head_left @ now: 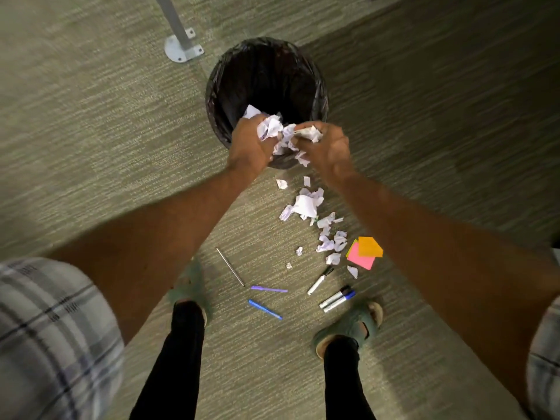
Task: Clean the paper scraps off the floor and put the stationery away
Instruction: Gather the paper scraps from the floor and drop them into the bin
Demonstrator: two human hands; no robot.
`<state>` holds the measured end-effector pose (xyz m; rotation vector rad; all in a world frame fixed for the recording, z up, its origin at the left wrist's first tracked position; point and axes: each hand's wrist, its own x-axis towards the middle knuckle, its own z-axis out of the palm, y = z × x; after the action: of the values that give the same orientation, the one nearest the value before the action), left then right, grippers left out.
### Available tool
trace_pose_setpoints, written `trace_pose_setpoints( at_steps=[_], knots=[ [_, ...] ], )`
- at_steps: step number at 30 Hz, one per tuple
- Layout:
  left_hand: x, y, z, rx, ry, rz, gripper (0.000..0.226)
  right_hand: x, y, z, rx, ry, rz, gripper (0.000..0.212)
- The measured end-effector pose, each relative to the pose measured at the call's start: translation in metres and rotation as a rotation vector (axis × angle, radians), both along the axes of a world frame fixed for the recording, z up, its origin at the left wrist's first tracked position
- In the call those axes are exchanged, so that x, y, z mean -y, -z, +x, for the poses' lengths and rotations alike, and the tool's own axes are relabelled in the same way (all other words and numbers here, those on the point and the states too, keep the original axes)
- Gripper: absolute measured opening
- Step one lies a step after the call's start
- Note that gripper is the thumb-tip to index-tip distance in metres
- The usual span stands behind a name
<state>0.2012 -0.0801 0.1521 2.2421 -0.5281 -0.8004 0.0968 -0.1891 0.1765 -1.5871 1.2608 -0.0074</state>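
Note:
My left hand [250, 144] and my right hand [325, 147] are held together over the near rim of a black-lined waste bin [266, 71], both shut on a bunch of crumpled white paper scraps [277, 130]. More paper scraps [309, 204] lie scattered on the carpet below, trailing towards orange and pink sticky notes [365, 253]. Near my feet lie a thin silver pen [230, 271], a purple pen [269, 289], a blue pen [265, 309], a white marker [319, 281] and two more markers [337, 299] side by side.
A grey metal leg with a bolted round base plate [181, 47] stands left of the bin. My feet in green sandals [348, 325] stand on the green carpet on either side of the pens. A darker shadowed strip crosses the upper right.

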Motion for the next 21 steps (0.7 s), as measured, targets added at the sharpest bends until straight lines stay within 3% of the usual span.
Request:
trace_pose_setpoints(
  at_steps=[3, 10, 17, 21],
  knots=[
    [0.011, -0.004, 0.027, -0.028, -0.037, 0.016, 0.055, 0.006, -0.004, 0.024, 0.02, 0.03, 0.01, 0.028],
    [0.024, -0.012, 0.054, -0.369, -0.237, -0.129, 0.076, 0.018, -0.005, 0.062, 0.046, 0.115, 0.162, 0.041],
    [0.023, -0.02, 0.058, -0.469, -0.255, -0.154, 0.082, 0.015, -0.008, 0.068, 0.098, 0.104, 0.225, 0.066],
    [0.023, -0.024, 0.059, -0.452, -0.262, -0.137, 0.077, 0.013, -0.011, 0.067, 0.099, 0.1, 0.213, 0.065]
  ],
)
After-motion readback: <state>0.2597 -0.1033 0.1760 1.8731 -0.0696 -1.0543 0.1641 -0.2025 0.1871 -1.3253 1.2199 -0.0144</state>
